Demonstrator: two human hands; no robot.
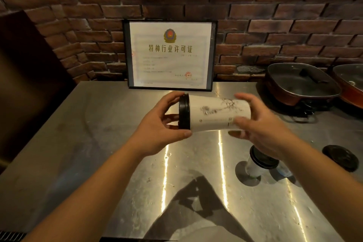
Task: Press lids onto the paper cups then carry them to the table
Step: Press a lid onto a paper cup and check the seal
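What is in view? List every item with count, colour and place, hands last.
White paper cup with black lid: one, held sideways above the counter.
White lidded paper cup: one, standing at right front.
Loose black plastic lid: one, far right.
Dark lidded electric pans: two, right rear.
Black-framed white certificate: one, against brick wall.
Steel counter: one, grey.
Left hand: grips lid end.
Right hand: grips cup base.

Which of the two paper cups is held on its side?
The cup in both hands, lying sideways in the air, lid pointing left. The other cup stands upright on the counter, under the right forearm.
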